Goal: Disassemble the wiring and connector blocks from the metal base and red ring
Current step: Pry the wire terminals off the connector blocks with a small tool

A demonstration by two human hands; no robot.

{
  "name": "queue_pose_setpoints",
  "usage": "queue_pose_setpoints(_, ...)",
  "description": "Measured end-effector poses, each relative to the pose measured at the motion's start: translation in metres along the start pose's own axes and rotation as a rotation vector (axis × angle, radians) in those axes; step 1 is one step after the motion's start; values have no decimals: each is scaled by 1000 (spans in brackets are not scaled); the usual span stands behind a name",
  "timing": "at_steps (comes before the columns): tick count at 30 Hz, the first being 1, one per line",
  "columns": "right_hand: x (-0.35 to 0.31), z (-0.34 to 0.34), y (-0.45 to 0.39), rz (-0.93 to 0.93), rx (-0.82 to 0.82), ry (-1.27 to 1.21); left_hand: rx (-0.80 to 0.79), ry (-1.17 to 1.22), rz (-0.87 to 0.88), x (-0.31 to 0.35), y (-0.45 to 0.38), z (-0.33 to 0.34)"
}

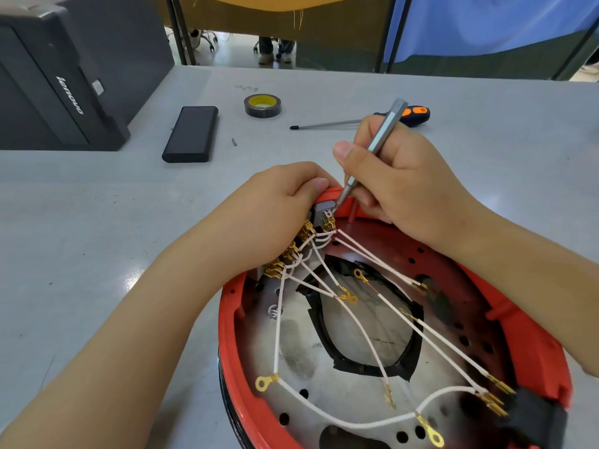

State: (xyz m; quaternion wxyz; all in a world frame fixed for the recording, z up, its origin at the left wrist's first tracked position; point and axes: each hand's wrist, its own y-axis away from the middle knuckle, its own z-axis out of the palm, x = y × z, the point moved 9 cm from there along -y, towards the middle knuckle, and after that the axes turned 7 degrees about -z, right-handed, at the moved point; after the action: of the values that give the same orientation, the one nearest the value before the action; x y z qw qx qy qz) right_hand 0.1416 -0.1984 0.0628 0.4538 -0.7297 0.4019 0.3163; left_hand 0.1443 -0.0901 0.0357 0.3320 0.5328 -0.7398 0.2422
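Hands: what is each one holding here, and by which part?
The right hand pinches a slim grey screwdriver around the middle of its shaft, tip at a connector block. The left hand grips the row of blocks at the red ring's edge.

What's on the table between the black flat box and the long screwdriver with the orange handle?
In the head view, a roll of dark tape with a yellow core and a tiny loose metal bit.

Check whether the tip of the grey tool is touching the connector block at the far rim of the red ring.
Touching. The head view shows the grey tool, held by the right hand, with its tip on the terminals of the connector block.
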Motion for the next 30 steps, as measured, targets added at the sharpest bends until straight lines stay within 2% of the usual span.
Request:
queue_pose_setpoints(4, 0, -8, 1, 40, 70, -127, 12, 39, 4, 0, 0, -2)
queue_pose_setpoints(10, 11, -12, 2, 172, 125, -173, 65, 138, -43, -2, 0, -11)
queue_pose_setpoints(17, 12, -20, 6, 212, 171, -68, 43, -1, -109, -11, 12, -15)
queue_pose_setpoints(21, 12, -26, 12, 239, 248, -47, 82, -115, -73, -9, 18, -8)
queue_pose_setpoints(25, 9, -26, 20, 241, 205, 53, -11, -111, -55, -8, 9, 1)
queue_pose_setpoints(30, -2, -21, 10, 156, 30, 108, -70, -99, -2, 0, -3, 7)
